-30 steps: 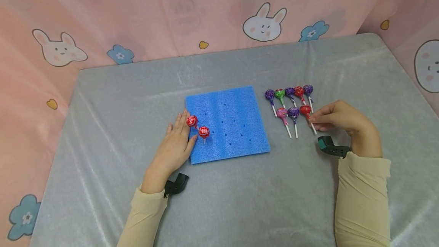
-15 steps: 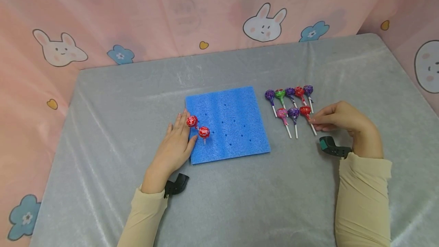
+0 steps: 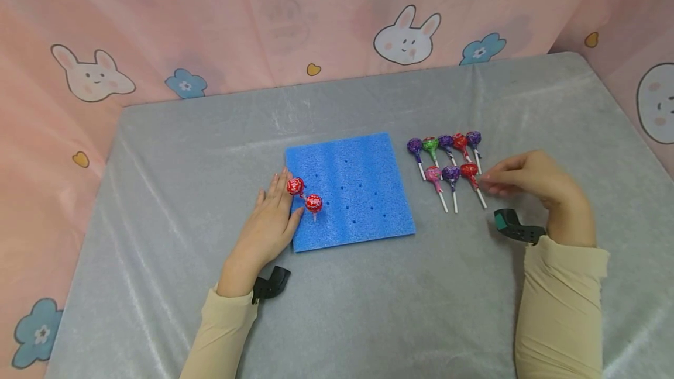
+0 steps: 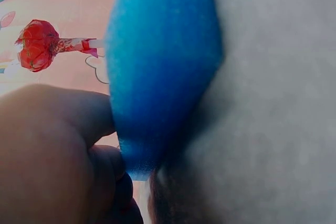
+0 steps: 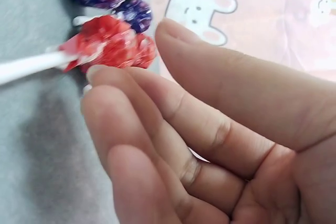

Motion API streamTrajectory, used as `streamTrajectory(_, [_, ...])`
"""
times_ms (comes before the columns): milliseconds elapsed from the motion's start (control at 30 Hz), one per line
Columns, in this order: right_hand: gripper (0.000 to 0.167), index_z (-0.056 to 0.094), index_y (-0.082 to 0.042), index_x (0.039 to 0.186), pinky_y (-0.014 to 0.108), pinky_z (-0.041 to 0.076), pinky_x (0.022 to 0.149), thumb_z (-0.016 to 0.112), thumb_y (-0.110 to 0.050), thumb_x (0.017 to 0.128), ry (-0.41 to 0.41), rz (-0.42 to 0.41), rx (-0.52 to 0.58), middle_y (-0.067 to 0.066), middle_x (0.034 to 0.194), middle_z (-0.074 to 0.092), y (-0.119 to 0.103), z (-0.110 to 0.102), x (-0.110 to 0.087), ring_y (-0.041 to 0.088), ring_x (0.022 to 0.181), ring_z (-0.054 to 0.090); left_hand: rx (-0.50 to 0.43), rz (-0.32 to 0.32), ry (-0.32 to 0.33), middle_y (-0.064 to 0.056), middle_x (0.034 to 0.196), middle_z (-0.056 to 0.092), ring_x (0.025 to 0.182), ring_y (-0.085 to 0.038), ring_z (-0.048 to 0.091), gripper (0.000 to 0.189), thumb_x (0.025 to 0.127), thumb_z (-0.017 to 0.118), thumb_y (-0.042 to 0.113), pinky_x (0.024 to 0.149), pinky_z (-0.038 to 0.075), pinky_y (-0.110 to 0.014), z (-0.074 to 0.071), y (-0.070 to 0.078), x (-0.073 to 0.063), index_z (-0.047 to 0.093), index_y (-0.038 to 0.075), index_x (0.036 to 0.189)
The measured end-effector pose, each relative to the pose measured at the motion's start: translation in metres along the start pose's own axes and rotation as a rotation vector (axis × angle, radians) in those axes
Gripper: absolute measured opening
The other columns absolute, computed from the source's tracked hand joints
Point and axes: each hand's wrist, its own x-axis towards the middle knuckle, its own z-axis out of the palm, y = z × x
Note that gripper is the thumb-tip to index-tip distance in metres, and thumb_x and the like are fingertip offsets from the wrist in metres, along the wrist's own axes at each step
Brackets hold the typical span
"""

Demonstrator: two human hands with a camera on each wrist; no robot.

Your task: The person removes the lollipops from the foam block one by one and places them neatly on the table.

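My left hand (image 3: 265, 224) lies with extended fingers along the left edge of a blue foam board (image 3: 363, 174), its thumb touching the near part of that edge. Two red lollipops (image 3: 313, 203) stand in the board beside this hand; one shows sideways as a red lollipop (image 4: 39, 45) in the left wrist view. My right hand (image 3: 542, 177) is just right of a red lollipop (image 3: 469, 171) lying on the table. Its thumb stands apart from the loosely bent fingers, with nothing between them; the red lollipop (image 5: 107, 43) appears just beyond the fingertips.
Several wrapped lollipops lie in two rows right of the board, among them a green lollipop (image 3: 430, 144), a pink lollipop (image 3: 433, 174) and a purple lollipop (image 3: 450, 174). Small holes dot the board. A pink printed curtain (image 3: 237, 28) backs the grey-covered table (image 3: 368, 309).
My right hand has let go of the red lollipop's stick and drawn slightly right. The lollipop stays in the near row. My left hand and the board have not moved.
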Motion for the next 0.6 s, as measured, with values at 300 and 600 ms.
streamTrajectory(300, [0.041,0.067,0.010,0.106,0.023,0.052,0.062,0.067,-0.027,0.089,0.059,-0.036,0.033,-0.009,0.075,0.070,-0.009,-0.001,-0.008,0.006,0.068,0.064,0.003,-0.002,0.000,-0.015,0.157,0.002,0.143,-0.029,0.003,0.062,0.101,0.039,0.030,0.113,0.007,-0.051,0.000,0.000,0.000,0.018,-0.005,0.147])
streamTrajectory(600, [0.050,0.066,0.006,0.112,0.032,0.046,0.079,0.070,-0.036,0.085,0.102,-0.056,0.017,-0.007,0.083,0.072,-0.022,0.006,-0.009,0.003,0.076,0.062,0.010,-0.002,-0.002,-0.014,0.157,0.002,0.143,-0.028,0.002,0.062,0.101,0.039,0.031,0.113,0.007,-0.050,0.001,-0.001,0.000,0.018,-0.004,0.148])
